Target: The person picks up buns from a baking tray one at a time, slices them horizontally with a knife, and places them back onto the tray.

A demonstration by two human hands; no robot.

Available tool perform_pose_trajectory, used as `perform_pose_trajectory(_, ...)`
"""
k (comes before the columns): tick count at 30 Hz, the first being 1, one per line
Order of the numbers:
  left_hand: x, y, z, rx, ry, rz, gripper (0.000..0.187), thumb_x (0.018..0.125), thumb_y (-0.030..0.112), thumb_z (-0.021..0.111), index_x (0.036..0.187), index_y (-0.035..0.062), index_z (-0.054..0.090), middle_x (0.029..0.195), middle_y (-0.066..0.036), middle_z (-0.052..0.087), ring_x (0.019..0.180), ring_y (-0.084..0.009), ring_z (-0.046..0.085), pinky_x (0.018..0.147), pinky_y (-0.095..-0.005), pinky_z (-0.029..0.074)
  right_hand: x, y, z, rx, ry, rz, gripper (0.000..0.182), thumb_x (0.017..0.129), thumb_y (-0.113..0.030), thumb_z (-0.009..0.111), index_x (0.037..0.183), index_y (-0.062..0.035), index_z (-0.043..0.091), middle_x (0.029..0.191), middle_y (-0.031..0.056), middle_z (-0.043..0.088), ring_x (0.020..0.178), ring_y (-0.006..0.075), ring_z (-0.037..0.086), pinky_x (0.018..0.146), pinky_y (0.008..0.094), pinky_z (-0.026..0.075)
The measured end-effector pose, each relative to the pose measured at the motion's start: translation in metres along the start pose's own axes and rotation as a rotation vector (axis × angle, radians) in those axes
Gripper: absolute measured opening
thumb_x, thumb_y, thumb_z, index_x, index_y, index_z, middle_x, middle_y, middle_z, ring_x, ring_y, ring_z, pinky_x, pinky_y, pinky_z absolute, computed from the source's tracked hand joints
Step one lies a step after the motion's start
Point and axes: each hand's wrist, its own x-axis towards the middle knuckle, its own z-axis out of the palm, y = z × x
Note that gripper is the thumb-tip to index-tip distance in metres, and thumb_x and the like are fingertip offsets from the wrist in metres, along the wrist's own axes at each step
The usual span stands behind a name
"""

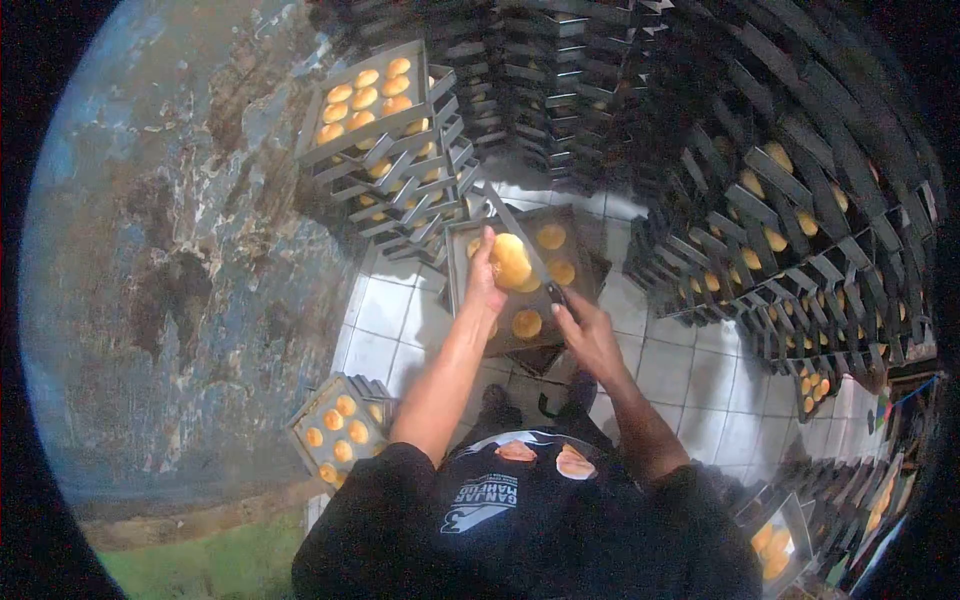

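My left hand (486, 285) is wrapped round a golden-brown bun (511, 262), holding it up over a tray. A long knife (518, 232) is in my right hand (592, 340), its dark handle gripped and its blade slanting up and to the left. The blade runs along the right side of the bun, overlapping its edge in this view. Below both hands lies the dark tray (587, 245) with several more buns, such as one bun (527, 323) near its front. My left hand and the held bun hide part of the tray.
Stacked trays of buns (365, 95) rise beside the worn wall (190, 240) at the left. A lower stack (338, 430) stands nearer my left elbow. Tall stacks of dark trays (800, 230) curve round the back and right. White floor tiles (380, 305) show between them.
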Motion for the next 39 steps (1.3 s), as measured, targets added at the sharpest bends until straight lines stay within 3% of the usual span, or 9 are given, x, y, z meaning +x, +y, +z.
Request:
perform_pose_trajectory(15,0.018,-0.007,-0.009,0.129,0.025,0.091,0.049,0.082,0.055,0.077,0.104,0.0124,0.063,0.093,-0.002,0.069,0.082,-0.0184,0.068,0.072,-0.0415,0.058,-0.015,0.03,-0.022,-0.137,-0.074,0.068,0.044,0.098,-0.027,0.061,0.131,0.0019,0.058,0.094,0.0143,0.07,0.084,0.0168,0.064,0.081,0.033,0.051)
perform_pose_trajectory(17,0.015,0.004,-0.012,0.097,0.057,0.06,0.049,0.083,0.055,0.076,0.103,0.0123,0.063,0.092,-0.002,0.068,0.082,-0.0189,0.068,0.072,-0.0411,0.058,-0.039,0.027,-0.03,-0.194,-0.08,0.092,0.046,0.097,-0.031,0.06,0.13,0.0008,0.059,0.1,0.0239,0.071,0.094,0.033,0.071,0.085,0.0422,0.053)
perform_pose_trajectory(20,0.008,-0.019,-0.006,0.199,0.096,0.047,0.051,0.083,0.057,0.076,0.105,0.0127,0.062,0.093,-0.002,0.068,0.081,-0.0193,0.068,0.072,-0.0393,0.058,-0.034,0.042,-0.024,-0.172,-0.054,0.094,0.044,0.097,-0.031,0.059,0.129,-0.0002,0.061,0.101,0.0228,0.071,0.093,0.0348,0.071,0.086,0.0432,0.053)
perform_pose_trajectory(21,0.004,-0.032,-0.001,0.2,0.098,0.033,0.051,0.083,0.057,0.076,0.105,0.0127,0.062,0.093,-0.002,0.068,0.081,-0.0193,0.068,0.072,-0.0393,0.058,-0.025,0.043,-0.021,-0.172,-0.051,0.109,0.044,0.097,-0.031,0.059,0.129,-0.0002,0.061,0.101,0.0228,0.071,0.093,0.0348,0.071,0.086,0.0432,0.053)
perform_pose_trajectory(23,-0.001,-0.048,0.011,0.192,0.115,0.104,0.057,0.083,0.06,0.073,0.112,0.0123,0.06,0.092,-0.003,0.067,0.078,-0.0196,0.068,0.069,-0.0374,0.058,0.004,0.042,-0.016,-0.179,-0.121,0.156,0.044,0.099,-0.031,0.058,0.13,-0.0006,0.06,0.096,0.0176,0.07,0.083,0.0202,0.066,0.081,0.0355,0.052)
perform_pose_trajectory(26,0.001,-0.03,0.019,0.207,0.215,0.051,0.06,0.085,0.057,0.073,0.112,0.005,0.057,0.099,-0.009,0.066,0.083,-0.0216,0.068,0.067,-0.0425,0.06,0.004,0.047,-0.018,-0.233,-0.033,-0.096,0.044,0.099,-0.031,0.058,0.131,-0.0007,0.059,0.093,0.0176,0.071,0.082,0.0213,0.067,0.078,0.0366,0.052)
perform_pose_trajectory(33,0.01,-0.034,0.012,0.268,0.167,-0.027,0.069,0.086,0.067,0.065,0.122,0.0092,0.057,0.105,-0.005,0.065,0.094,-0.0191,0.066,0.078,-0.0408,0.057,-0.034,0.064,-0.032,-0.132,-0.112,0.209,0.045,0.1,-0.03,0.058,0.132,0.0011,0.057,0.093,0.019,0.07,0.08,0.0226,0.067,0.075,0.0378,0.053)
perform_pose_trajectory(36,0.013,-0.061,0.016,0.257,0.199,0.018,0.081,0.087,0.064,0.067,0.135,0.0009,0.047,0.121,-0.014,0.059,0.107,-0.0249,0.064,0.075,-0.0431,0.059,0.009,0.074,-0.02,-0.201,-0.114,0.179,0.042,0.099,-0.025,0.059,0.133,0.0007,0.057,0.09,0.0175,0.07,0.077,0.0222,0.067,0.075,0.0372,0.053)
perform_pose_trajectory(39,0.041,-0.067,-0.002,0.175,0.23,-0.018,0.09,0.089,0.065,0.063,0.144,0.0003,0.036,0.131,-0.016,0.053,0.118,-0.0254,0.058,0.087,-0.042,0.057,0.016,0.095,-0.016,-0.166,0.005,-0.127,0.042,0.098,-0.024,0.06,0.134,-0.0021,0.057,0.087,0.0169,0.071,0.074,0.0229,0.067,0.074,0.0373,0.053)
